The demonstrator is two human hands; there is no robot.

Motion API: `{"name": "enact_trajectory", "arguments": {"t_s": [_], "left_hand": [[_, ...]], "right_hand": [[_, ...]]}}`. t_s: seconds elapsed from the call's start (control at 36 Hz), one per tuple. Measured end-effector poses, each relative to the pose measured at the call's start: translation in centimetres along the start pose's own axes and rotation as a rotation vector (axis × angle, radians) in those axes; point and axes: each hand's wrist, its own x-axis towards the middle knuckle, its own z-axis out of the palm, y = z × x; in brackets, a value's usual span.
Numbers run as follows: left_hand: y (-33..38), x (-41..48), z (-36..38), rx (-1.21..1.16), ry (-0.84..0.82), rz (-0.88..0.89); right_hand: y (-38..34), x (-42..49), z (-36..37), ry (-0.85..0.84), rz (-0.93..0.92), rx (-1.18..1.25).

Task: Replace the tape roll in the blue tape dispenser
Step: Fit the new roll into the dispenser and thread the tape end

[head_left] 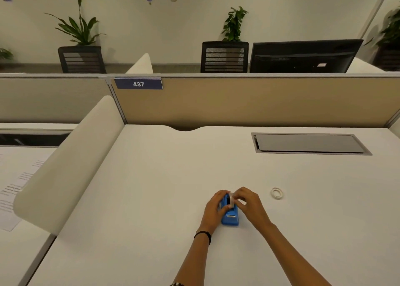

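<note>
A blue tape dispenser (231, 217) stands on the white desk (164, 199), cutter end toward me. My left hand (214, 210) wraps its left side and holds it down. My right hand (249, 203) pinches a clear tape roll (232, 199) at the top of the dispenser's slot; how deep the roll sits is hidden by my fingers. A second small whitish tape roll (277, 193) lies flat on the desk to the right, apart from both hands.
A grey cable hatch (309, 144) is set into the desk at the back right. A tan partition (249, 100) closes the far edge. A curved white divider (65, 169) rises on the left, with printed papers (15, 190) on the neighbouring desk.
</note>
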Motion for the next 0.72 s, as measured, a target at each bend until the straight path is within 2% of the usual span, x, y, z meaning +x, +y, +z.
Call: {"name": "enact_trajectory", "arguments": {"t_s": [0.17, 0.39, 0.72], "left_hand": [[-0.2, 0.1, 0.1, 0.006, 0.000, -0.012], [-0.2, 0.1, 0.2, 0.009, 0.000, -0.025], [-0.9, 0.4, 0.3, 0.041, -0.008, -0.024]], "right_hand": [[0.1, 0.2, 0.4, 0.008, -0.018, -0.050], [1.1, -0.2, 1.3, -0.080, -0.142, -0.308], [1.2, 1.0, 0.7, -0.103, -0.079, -0.176]]}}
